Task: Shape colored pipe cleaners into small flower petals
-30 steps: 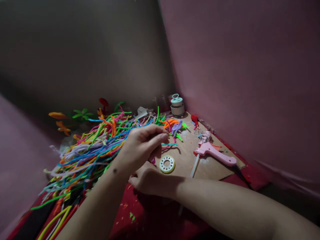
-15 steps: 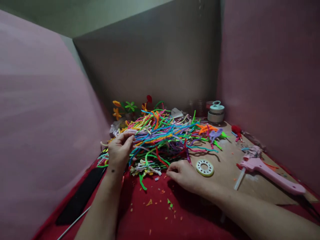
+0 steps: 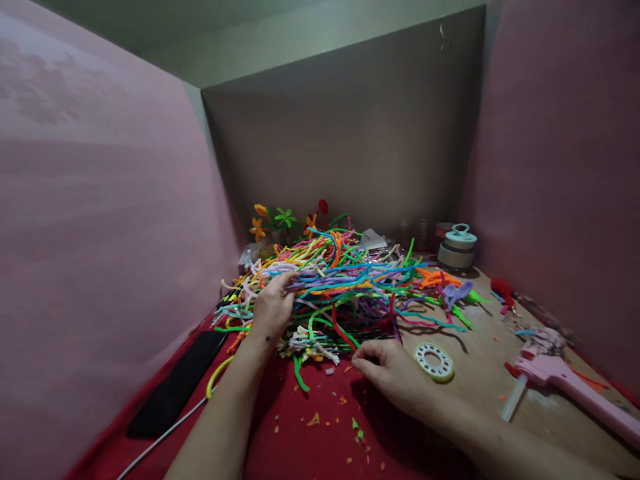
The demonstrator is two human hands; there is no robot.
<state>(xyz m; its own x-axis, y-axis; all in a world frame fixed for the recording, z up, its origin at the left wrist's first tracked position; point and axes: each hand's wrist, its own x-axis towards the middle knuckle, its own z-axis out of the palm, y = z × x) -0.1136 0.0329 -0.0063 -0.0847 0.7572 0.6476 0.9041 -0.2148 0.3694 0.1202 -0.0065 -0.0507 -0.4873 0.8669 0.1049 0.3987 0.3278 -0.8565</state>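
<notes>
A big heap of pipe cleaners [image 3: 345, 283] in many colours lies at the back of the red cloth [image 3: 310, 447]. My left hand [image 3: 273, 307] reaches into the heap's left side, its fingertips pressed together on a pale lilac pipe cleaner [image 3: 273, 268]. My right hand [image 3: 390, 373] rests on the cloth at the heap's front edge. Its fingers are curled in, thumb against forefinger, and what they hold, if anything, is hidden. A white ring with holes [image 3: 434, 361] lies just right of that hand.
A pink glue gun [image 3: 565, 383] lies on the wooden board [image 3: 490, 393] at right. A round grey container [image 3: 457, 248] and pipe-cleaner flowers [image 3: 280, 220] stand at the back. A black flat object [image 3: 175, 387] and a white cable [image 3: 165, 433] lie at left. Pink walls close in on both sides.
The view swung left and up. My left hand went from the heap's right end to its left side. My right hand stayed low by the ring.
</notes>
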